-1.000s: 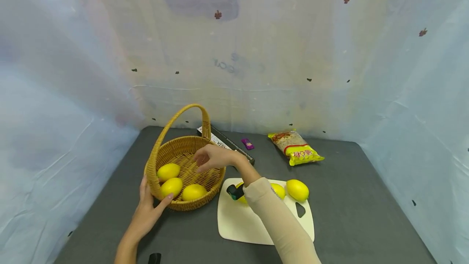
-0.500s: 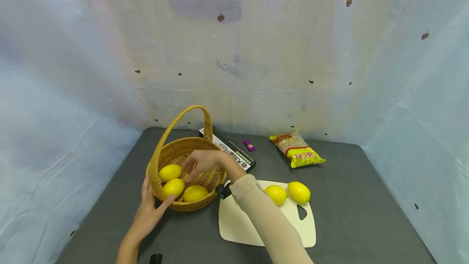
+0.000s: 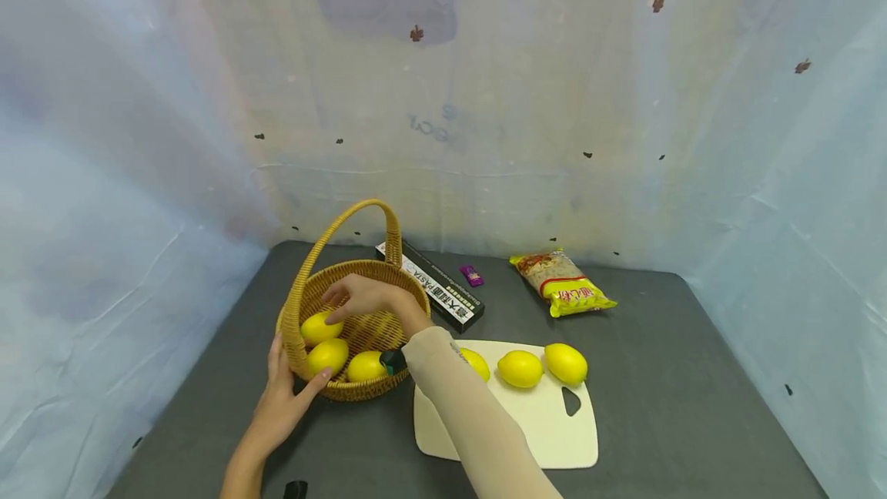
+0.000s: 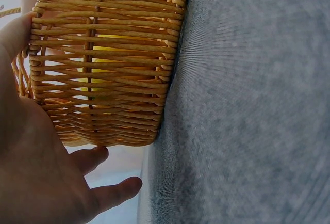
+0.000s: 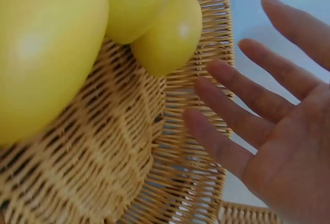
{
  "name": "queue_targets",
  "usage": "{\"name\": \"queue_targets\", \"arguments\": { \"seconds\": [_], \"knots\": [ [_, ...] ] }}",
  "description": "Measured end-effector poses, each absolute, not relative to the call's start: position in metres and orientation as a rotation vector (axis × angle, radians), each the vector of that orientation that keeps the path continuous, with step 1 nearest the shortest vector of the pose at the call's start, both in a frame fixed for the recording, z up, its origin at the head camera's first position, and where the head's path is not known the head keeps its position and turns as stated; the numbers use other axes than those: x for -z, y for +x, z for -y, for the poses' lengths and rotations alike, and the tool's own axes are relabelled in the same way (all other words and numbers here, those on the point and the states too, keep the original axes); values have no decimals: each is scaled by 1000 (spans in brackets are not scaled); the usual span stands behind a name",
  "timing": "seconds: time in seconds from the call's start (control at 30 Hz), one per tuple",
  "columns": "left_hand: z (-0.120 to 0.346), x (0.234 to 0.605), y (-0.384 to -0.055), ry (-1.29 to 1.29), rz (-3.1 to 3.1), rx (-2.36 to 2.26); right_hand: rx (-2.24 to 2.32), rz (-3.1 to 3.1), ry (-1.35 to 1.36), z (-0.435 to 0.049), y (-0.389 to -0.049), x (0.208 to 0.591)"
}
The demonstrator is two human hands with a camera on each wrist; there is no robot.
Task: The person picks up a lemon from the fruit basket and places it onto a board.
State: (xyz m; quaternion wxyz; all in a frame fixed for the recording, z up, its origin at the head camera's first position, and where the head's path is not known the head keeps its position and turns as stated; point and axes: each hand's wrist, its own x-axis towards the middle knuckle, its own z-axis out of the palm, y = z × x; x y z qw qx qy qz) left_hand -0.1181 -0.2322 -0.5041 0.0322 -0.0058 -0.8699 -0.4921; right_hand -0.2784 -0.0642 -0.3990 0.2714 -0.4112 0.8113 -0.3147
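Note:
A wicker basket [image 3: 355, 391] with a tall handle stands on the dark table, holding three lemons: one at the back left [image 3: 317, 329], one in front of it [image 3: 328, 356], one nearer the middle [image 3: 366, 366]. My left hand [image 3: 272, 410] holds the basket's left side, thumb over the rim. In the left wrist view, the left hand [image 4: 46, 167] lies along the woven wall. Over the basket hovers my right hand [image 3: 367, 295], its fingertips near the back-left lemon. The right wrist view shows the right hand [image 5: 273, 105] spread, gripping nothing.
A white cutting board [image 3: 561, 437] carries three lemons in a row [image 3: 520, 369], the leftmost partly hidden by my right sleeve [image 3: 471, 414]. Behind the basket lies a black pasta box [image 3: 446, 295]. A small purple packet [image 3: 472, 276] and a yellow food bag [image 3: 563, 283] lie farther right.
My right hand has moved left across the basket toward the back-left lemon. The left hand stays on the basket's side. The lemons stay put.

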Motion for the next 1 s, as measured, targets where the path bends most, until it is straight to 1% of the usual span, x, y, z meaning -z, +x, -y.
{"name": "queue_targets", "arguments": {
  "seconds": [0.53,1.0],
  "knots": [
    [230,506,-117,27,2682,1538,752,-2209,-1026,88,-273,404],
    [231,505,-118,43,2675,1525,706,-2165,-1128,102,-274,412]
  ]
}}
